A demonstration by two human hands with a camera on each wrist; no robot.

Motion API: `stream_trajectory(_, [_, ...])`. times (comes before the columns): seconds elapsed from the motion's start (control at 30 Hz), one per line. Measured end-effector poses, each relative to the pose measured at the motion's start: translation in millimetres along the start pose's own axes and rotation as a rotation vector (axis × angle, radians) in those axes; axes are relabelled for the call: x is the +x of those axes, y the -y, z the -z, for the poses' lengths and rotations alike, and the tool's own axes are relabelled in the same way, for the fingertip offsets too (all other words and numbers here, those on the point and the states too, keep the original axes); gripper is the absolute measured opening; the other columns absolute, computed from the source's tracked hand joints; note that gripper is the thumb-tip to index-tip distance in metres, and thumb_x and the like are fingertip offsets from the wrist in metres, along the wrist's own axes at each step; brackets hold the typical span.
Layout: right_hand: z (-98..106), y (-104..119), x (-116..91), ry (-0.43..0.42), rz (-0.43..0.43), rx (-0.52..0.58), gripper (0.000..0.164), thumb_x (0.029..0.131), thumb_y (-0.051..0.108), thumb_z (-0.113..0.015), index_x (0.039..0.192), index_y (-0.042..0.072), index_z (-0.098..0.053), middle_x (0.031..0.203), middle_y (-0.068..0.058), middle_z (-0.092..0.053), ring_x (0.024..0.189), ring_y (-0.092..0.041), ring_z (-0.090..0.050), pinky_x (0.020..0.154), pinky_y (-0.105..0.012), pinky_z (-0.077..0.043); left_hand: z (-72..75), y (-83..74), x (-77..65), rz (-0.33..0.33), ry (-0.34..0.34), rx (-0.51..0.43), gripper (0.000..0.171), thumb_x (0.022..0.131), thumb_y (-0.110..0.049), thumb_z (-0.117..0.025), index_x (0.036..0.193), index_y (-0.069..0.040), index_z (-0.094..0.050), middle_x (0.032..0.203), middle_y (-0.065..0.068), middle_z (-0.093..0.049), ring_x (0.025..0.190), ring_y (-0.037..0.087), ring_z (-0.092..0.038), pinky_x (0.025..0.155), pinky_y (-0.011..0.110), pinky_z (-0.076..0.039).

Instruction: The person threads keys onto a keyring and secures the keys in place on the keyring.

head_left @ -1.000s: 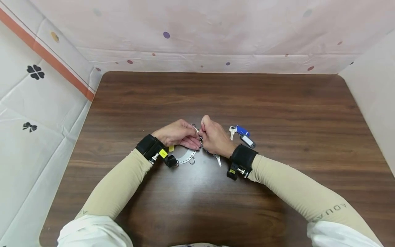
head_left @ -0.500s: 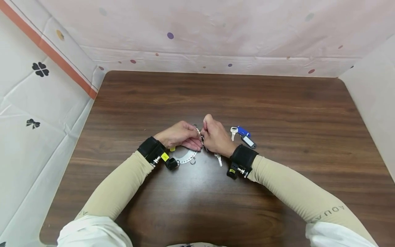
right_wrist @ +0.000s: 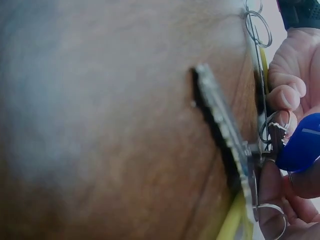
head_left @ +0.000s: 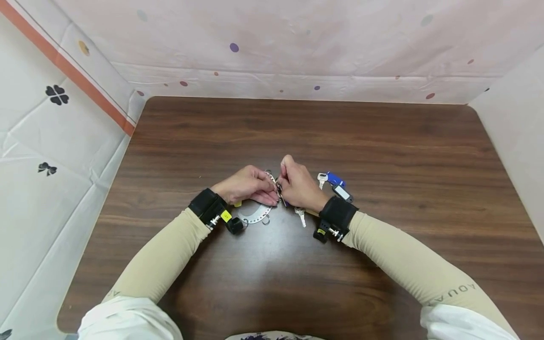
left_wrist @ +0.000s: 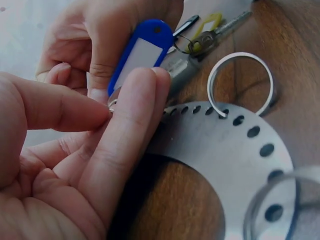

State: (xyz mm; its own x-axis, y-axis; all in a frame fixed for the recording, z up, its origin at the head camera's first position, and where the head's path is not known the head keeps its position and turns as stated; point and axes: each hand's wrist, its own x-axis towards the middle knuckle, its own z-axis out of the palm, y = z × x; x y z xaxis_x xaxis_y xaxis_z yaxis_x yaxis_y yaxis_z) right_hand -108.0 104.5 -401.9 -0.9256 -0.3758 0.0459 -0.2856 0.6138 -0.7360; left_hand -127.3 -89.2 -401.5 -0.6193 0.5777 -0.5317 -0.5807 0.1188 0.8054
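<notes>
In the head view my left hand (head_left: 250, 185) and right hand (head_left: 301, 186) meet near the middle of the table. Beneath the left fingers lies a flat metal ring plate (head_left: 257, 216), with holes around its rim in the left wrist view. My left thumb and finger pinch a small split ring (left_wrist: 113, 107) at the plate's edge. The right hand, behind it, holds a key with a blue tag (left_wrist: 142, 56) against that spot; much of the key is hidden. Other split rings (left_wrist: 241, 84) hang from the plate's holes.
Right of the right hand lie a key (head_left: 322, 180), a blue tag (head_left: 335, 179) and a dark grey tag (head_left: 342, 193). Another key (head_left: 301, 216) lies below that hand. A yellow tag (left_wrist: 209, 30) shows in the left wrist view. White sheeting (head_left: 272, 87) borders the table's back.
The right hand has turned slightly, and a bit of blue now shows beneath it. The left hand and the plate have barely moved.
</notes>
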Motion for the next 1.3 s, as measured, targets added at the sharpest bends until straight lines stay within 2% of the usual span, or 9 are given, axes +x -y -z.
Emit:
stream_trajectory(0.27, [0, 0, -2, 0.022, -0.055, 0.014, 0.018, 0.096, 0.003, -0.067, 0.094, 0.01, -0.051, 0.081, -0.005, -0.062, 0.072, -0.018, -0.056, 0.063, -0.028, -0.044, 0.8, 3.1, -2.5, -0.024, 0.012, 0.04, 0.02, 0.1, 0.007, -0.057, 0.114, 0.018, -0.064, 0.085, 0.015, -0.077, 0.076, 0.02, -0.078, 0.075, 0.028, -0.064])
stream_trajectory(0.53, [5, 2, -2, 0.087, -0.093, -0.072, 0.005, 0.099, 0.009, -0.067, 0.097, 0.01, -0.062, 0.082, -0.003, -0.062, 0.075, -0.019, -0.057, 0.067, -0.029, -0.045, -1.8, 4.9, -3.1, -0.049, -0.035, 0.098, 0.021, 0.097, 0.008, -0.059, 0.115, 0.019, -0.064, 0.084, 0.015, -0.076, 0.072, 0.018, -0.077, 0.072, 0.027, -0.064])
stream_trajectory(0.67, [10, 1, -2, 0.128, -0.084, -0.065, 0.003, 0.098, 0.005, -0.065, 0.097, 0.007, -0.067, 0.083, -0.005, -0.067, 0.076, -0.018, -0.06, 0.069, -0.028, -0.048, -6.1, 6.6, -4.8, -0.067, -0.063, 0.131, 0.02, 0.096, 0.006, -0.062, 0.113, 0.018, -0.066, 0.08, 0.012, -0.076, 0.068, 0.015, -0.076, 0.067, 0.025, -0.063])
stream_trajectory(0.77, [12, 1, -4, 0.157, -0.057, -0.057, 0.011, 0.093, -0.002, -0.063, 0.098, 0.006, -0.069, 0.083, -0.005, -0.069, 0.076, -0.016, -0.062, 0.07, -0.028, -0.049, -11.5, 7.9, -6.6, -0.099, -0.122, 0.171, 0.018, 0.096, 0.005, -0.064, 0.11, 0.017, -0.069, 0.075, 0.008, -0.075, 0.062, 0.012, -0.073, 0.062, 0.023, -0.062])
stream_trajectory(0.87, [13, 2, -6, 0.176, -0.036, -0.089, 0.015, 0.091, -0.005, -0.062, 0.095, 0.007, -0.069, 0.081, -0.004, -0.067, 0.075, -0.017, -0.06, 0.07, -0.027, -0.048, -17.2, 8.5, -8.7, -0.159, -0.214, 0.268, 0.016, 0.096, 0.001, -0.067, 0.105, 0.012, -0.074, 0.071, 0.004, -0.072, 0.055, 0.008, -0.067, 0.055, 0.02, -0.058])
stream_trajectory(0.97, [14, 5, -7, 0.184, -0.04, -0.144, 0.013, 0.092, -0.004, -0.06, 0.088, 0.008, -0.065, 0.077, -0.003, -0.061, 0.074, -0.018, -0.056, 0.068, -0.028, -0.045, -21.2, 8.7, -10.3, -0.229, -0.316, 0.439, 0.012, 0.095, -0.006, -0.071, 0.099, 0.001, -0.08, 0.071, 0.004, -0.072, 0.054, 0.007, -0.062, 0.05, 0.02, -0.052])
stream_trajectory(1.1, [14, 8, -7, 0.179, -0.083, -0.166, 0.012, 0.095, -0.002, -0.056, 0.088, 0.007, -0.06, 0.079, -0.004, -0.056, 0.076, -0.02, -0.055, 0.07, -0.03, -0.045, -24.2, 7.5, -11.9, -0.305, -0.425, 0.653, 0.011, 0.092, -0.015, -0.073, 0.091, -0.009, -0.083, 0.075, 0.002, -0.075, 0.06, 0.006, -0.061, 0.056, 0.022, -0.048])
stream_trajectory(1.2, [14, 9, -7, 0.154, -0.131, -0.125, 0.008, 0.098, 0.0, -0.055, 0.093, 0.005, -0.06, 0.083, -0.006, -0.059, 0.077, -0.02, -0.057, 0.071, -0.03, -0.046, -25.4, 6.4, -12.2, -0.32, -0.457, 0.684, 0.012, 0.091, -0.014, -0.071, 0.088, -0.009, -0.082, 0.075, 0.001, -0.076, 0.061, 0.006, -0.062, 0.059, 0.022, -0.049])
stream_trajectory(1.3, [14, 9, -5, 0.134, -0.195, -0.017, 0.007, 0.101, 0.003, -0.056, 0.095, 0.005, -0.059, 0.082, -0.007, -0.063, 0.074, -0.019, -0.06, 0.067, -0.028, -0.047, -27.4, 5.2, -11.7, -0.3, -0.463, 0.65, 0.012, 0.091, -0.012, -0.07, 0.087, -0.008, -0.081, 0.075, 0.0, -0.076, 0.061, 0.006, -0.067, 0.056, 0.022, -0.05])
